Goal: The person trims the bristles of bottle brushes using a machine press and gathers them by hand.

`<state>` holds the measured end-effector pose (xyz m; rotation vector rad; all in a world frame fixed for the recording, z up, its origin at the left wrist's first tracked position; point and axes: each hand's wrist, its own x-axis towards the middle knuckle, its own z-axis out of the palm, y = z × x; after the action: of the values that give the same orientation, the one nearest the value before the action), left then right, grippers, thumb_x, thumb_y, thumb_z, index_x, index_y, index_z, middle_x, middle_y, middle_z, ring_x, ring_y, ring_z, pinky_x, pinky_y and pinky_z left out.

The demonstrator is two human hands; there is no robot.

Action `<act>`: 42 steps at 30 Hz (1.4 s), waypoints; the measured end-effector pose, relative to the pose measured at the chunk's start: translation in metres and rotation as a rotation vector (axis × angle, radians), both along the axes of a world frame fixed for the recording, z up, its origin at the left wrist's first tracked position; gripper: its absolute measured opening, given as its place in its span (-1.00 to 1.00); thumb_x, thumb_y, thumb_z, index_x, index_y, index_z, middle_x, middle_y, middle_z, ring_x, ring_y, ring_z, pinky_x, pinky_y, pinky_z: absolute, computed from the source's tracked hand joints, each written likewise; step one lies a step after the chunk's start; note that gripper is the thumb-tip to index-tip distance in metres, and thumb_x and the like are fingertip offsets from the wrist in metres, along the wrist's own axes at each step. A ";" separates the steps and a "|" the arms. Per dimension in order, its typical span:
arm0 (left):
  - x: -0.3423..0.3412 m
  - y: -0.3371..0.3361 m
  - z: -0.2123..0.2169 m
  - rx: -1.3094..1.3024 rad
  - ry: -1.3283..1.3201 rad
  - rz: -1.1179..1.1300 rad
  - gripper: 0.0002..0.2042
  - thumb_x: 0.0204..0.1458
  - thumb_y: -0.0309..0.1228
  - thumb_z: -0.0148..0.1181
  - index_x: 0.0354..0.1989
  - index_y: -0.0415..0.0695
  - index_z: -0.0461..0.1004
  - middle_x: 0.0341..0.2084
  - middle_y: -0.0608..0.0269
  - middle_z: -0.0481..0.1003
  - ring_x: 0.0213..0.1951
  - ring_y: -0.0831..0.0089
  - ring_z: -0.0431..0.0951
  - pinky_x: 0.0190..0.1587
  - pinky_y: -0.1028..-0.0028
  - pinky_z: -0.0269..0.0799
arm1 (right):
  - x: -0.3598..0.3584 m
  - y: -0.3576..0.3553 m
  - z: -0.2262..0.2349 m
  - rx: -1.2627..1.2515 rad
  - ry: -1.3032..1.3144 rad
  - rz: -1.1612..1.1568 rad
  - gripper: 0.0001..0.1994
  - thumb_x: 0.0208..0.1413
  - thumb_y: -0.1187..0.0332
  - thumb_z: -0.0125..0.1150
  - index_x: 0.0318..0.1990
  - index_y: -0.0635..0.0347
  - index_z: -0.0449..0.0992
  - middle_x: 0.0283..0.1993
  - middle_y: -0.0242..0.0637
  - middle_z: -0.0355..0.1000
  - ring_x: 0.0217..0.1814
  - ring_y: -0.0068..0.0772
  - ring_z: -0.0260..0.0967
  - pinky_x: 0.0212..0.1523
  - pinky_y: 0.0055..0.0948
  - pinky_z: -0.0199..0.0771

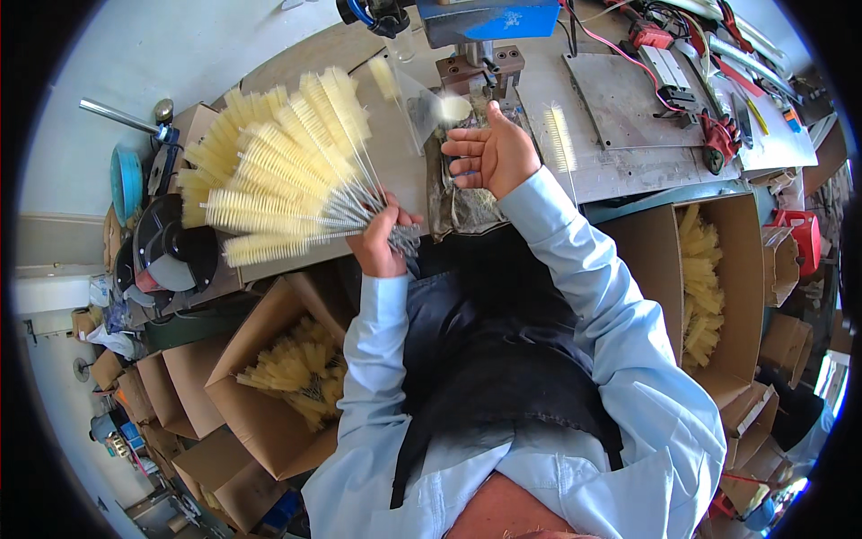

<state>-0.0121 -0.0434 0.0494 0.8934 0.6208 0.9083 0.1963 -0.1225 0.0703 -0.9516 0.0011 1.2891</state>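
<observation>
A fanned bundle of bottle brushes (296, 162) with pale yellow bristles and twisted wire stems spreads out over the left side of the bench. My left hand (382, 238) is closed round their gathered stems at the bench's front edge. Palm turned to the left and fingers stretched out, my right hand (494, 157) is open and holds nothing. It is just in front of the blue bench press (485, 22), over a worn, dirty pad (462, 211). To the right of that hand lies a single bottle brush (560, 139); another brush (384, 79) lies behind the bundle.
A metal plate (628, 99) lies on the bench at right, with tools and red-handled pliers (718, 144) beside it. Below the bench, a left cardboard box (238, 431) and a right cardboard box (642, 260) hold more brushes. A black round machine (166, 242) stands far left.
</observation>
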 end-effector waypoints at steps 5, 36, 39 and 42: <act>0.025 0.032 -0.027 0.077 -0.066 0.052 -0.73 -0.06 -0.70 0.12 -0.13 -0.33 0.41 -0.43 0.18 0.47 -0.52 0.45 0.47 -0.41 0.27 0.62 | -0.017 0.010 0.029 0.123 0.124 -0.020 -0.24 0.22 -0.24 -0.03 0.11 0.46 0.24 -0.04 0.06 0.44 -0.10 0.04 0.50 -0.14 0.07 0.60; 0.024 0.036 -0.031 0.053 -0.035 0.020 -0.69 -0.07 -0.62 0.10 -0.09 -0.31 0.42 -0.42 0.16 0.45 -0.50 0.45 0.44 -0.40 0.28 0.60 | -0.013 -0.051 -0.024 0.258 -0.067 -0.391 -0.88 0.32 0.33 0.03 -0.22 0.15 0.32 -0.53 -0.44 0.18 -0.70 -0.64 0.02 -0.73 -0.59 0.02; 0.024 0.035 -0.033 0.061 -0.035 0.029 -0.69 -0.07 -0.63 0.10 -0.08 -0.31 0.41 -0.42 0.17 0.45 -0.50 0.45 0.44 -0.40 0.27 0.60 | -0.010 -0.050 -0.025 0.262 -0.069 -0.394 -0.88 0.32 0.33 0.02 -0.23 0.15 0.31 -0.54 -0.44 0.18 -0.70 -0.64 0.01 -0.74 -0.60 0.01; 0.024 0.033 -0.034 0.056 -0.023 0.031 -0.68 -0.07 -0.63 0.10 -0.07 -0.31 0.41 -0.41 0.17 0.45 -0.50 0.45 0.44 -0.40 0.27 0.61 | -0.005 -0.050 -0.025 0.289 -0.025 -0.370 -0.88 0.32 0.33 0.03 -0.25 0.14 0.30 -0.54 -0.44 0.16 -0.70 -0.64 0.00 -0.74 -0.60 0.00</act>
<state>0.0123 -0.0108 0.0157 0.9243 0.5935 0.9665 0.1911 -0.1724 0.0449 -0.6798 -0.0269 0.9056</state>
